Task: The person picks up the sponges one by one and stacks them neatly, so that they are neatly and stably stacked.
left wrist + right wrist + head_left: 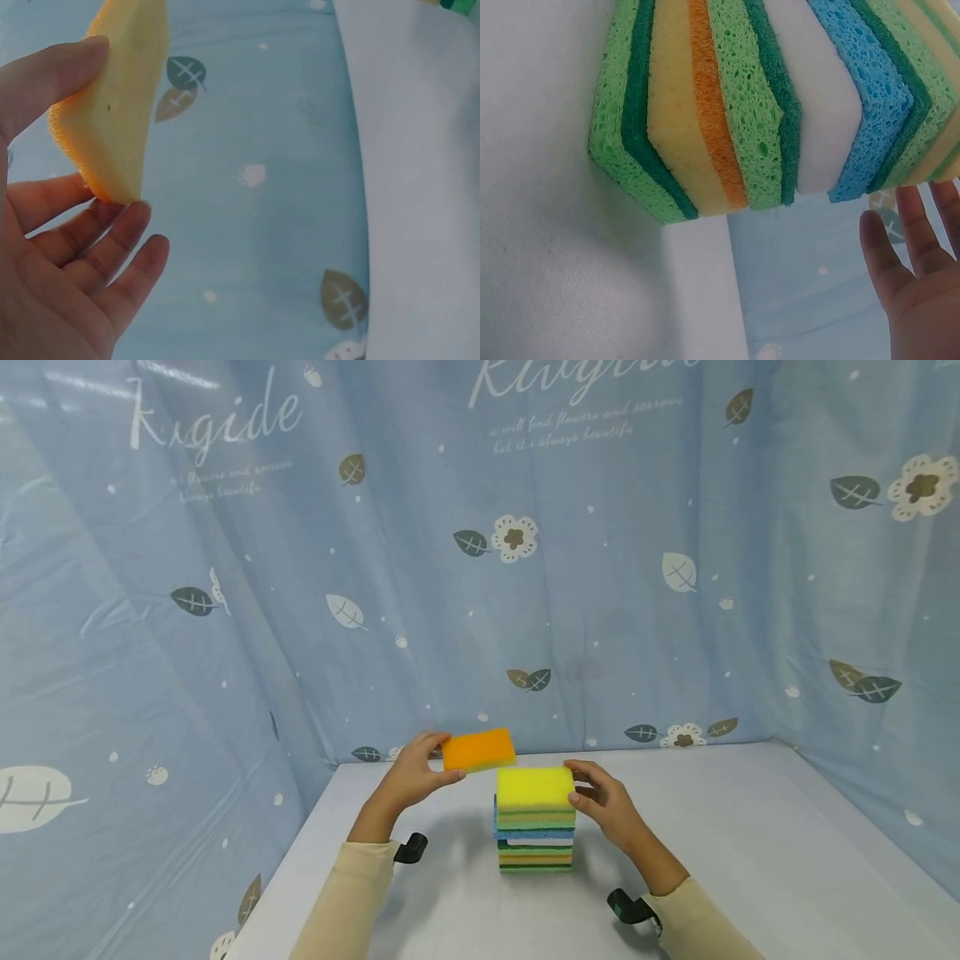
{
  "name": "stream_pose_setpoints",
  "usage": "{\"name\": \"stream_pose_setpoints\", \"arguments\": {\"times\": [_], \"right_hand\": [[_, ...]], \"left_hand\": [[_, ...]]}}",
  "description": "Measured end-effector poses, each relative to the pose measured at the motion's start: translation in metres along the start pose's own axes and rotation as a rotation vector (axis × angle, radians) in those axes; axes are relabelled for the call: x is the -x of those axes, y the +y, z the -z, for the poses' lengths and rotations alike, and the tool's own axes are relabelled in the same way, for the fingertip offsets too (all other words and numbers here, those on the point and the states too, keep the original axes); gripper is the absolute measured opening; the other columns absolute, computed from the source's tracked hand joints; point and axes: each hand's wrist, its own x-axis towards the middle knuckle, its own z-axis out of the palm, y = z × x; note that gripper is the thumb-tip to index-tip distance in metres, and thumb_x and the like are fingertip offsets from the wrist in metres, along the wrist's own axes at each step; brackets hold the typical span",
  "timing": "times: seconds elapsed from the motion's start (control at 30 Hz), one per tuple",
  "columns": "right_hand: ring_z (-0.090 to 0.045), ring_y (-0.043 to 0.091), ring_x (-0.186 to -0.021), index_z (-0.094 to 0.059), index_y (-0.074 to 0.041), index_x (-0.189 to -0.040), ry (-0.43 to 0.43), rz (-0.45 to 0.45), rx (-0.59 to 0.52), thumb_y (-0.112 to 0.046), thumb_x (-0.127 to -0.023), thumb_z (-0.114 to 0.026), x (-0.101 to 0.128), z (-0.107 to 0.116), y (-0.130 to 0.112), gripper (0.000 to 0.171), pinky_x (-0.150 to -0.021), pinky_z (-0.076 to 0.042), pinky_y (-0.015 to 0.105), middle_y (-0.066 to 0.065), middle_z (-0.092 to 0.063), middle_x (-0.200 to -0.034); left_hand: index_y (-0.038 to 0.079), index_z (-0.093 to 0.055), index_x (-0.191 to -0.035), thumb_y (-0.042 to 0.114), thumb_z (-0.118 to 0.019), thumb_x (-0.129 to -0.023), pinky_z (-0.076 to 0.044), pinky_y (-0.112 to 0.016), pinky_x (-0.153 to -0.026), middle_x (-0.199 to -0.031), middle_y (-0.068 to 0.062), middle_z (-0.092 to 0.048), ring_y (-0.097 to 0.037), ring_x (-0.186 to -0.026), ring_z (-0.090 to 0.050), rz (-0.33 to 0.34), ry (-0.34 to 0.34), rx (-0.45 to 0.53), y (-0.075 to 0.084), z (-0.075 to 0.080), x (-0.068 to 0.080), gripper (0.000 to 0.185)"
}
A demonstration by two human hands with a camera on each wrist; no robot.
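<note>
A stack of several sponges [536,823] stands on the white table [750,860], with a yellow sponge [534,787] on top. Its green, orange, white and blue layers [780,112] fill the right wrist view. My left hand [415,777] pinches an orange sponge [478,749] by its left end and holds it in the air, up and to the left of the stack's top. From the left wrist, the orange sponge [116,97] sits between thumb and fingers. My right hand [603,797] is at the stack's upper right side, its fingers [911,247] straight beside the top sponge.
A blue curtain with leaf and flower prints [525,543] closes in the table at the back and both sides. Bare white tabletop lies on each side of the stack. Black wrist mounts [410,848] show at both sleeves.
</note>
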Motion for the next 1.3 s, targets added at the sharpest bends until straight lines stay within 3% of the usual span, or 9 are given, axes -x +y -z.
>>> {"name": "stream_pose_setpoints", "arguments": {"times": [0.27,0.6,0.77,0.97,1.23,1.3], "right_hand": [[-0.051,0.027,-0.117,-0.049,-0.007,-0.14,0.004,0.004,-0.011,-0.002,-0.095,-0.059,0.0,-0.002,0.0,0.047,-0.094,-0.046,0.026,0.014,-0.05,-0.135],[-0.051,0.029,-0.118,-0.047,-0.001,-0.141,0.001,-0.011,0.03,-0.002,-0.096,-0.056,-0.001,-0.002,-0.003,0.045,-0.095,-0.045,0.026,0.016,-0.049,-0.137],[-0.051,0.036,-0.116,-0.046,0.001,-0.141,0.018,-0.007,0.088,0.001,-0.097,-0.051,-0.001,-0.002,-0.018,0.045,-0.094,-0.045,0.026,0.019,-0.05,-0.136],[-0.051,0.04,-0.115,-0.046,0.005,-0.139,0.01,-0.007,0.072,0.001,-0.096,-0.053,-0.001,0.0,-0.039,0.043,-0.092,-0.046,0.024,0.022,-0.051,-0.133],[-0.053,0.035,-0.114,-0.045,0.008,-0.139,0.003,0.025,0.055,0.002,-0.095,-0.054,-0.001,0.002,-0.034,0.045,-0.093,-0.047,0.025,0.027,-0.049,-0.134],[-0.053,0.029,-0.114,-0.045,0.004,-0.141,0.012,0.032,0.048,0.002,-0.095,-0.055,-0.001,0.004,-0.023,0.047,-0.093,-0.046,0.025,0.021,-0.05,-0.135]], "left_hand": [[0.009,-0.054,-0.137,0.044,-0.08,-0.079,-0.048,-0.048,-0.093,-0.134,-0.007,-0.051,-0.035,-0.114,-0.055,-0.019,0.023,0.03,0.005,0.002,0.0,0.072],[0.011,-0.054,-0.138,0.045,-0.078,-0.081,-0.046,-0.043,-0.096,-0.134,0.0,-0.05,-0.023,-0.115,-0.053,-0.122,0.011,0.047,0.031,-0.007,0.002,0.071],[0.011,-0.053,-0.139,0.049,-0.076,-0.081,-0.046,-0.043,-0.096,-0.134,0.0,-0.05,-0.027,-0.114,-0.053,-0.145,-0.019,0.061,0.037,-0.015,0.004,0.072],[0.014,-0.054,-0.138,0.054,-0.074,-0.081,-0.047,-0.044,-0.094,-0.134,0.003,-0.05,-0.025,-0.114,-0.053,-0.153,-0.021,0.067,0.039,-0.023,0.004,0.073],[0.017,-0.055,-0.138,0.058,-0.071,-0.081,-0.047,-0.042,-0.092,-0.134,0.006,-0.049,-0.02,-0.111,-0.052,-0.192,-0.039,0.067,0.046,-0.033,0.006,0.072],[0.017,-0.054,-0.138,0.058,-0.071,-0.081,-0.047,-0.042,-0.093,-0.134,0.007,-0.049,-0.019,-0.111,-0.051,-0.197,-0.055,0.074,0.049,-0.035,0.007,0.073]]}}
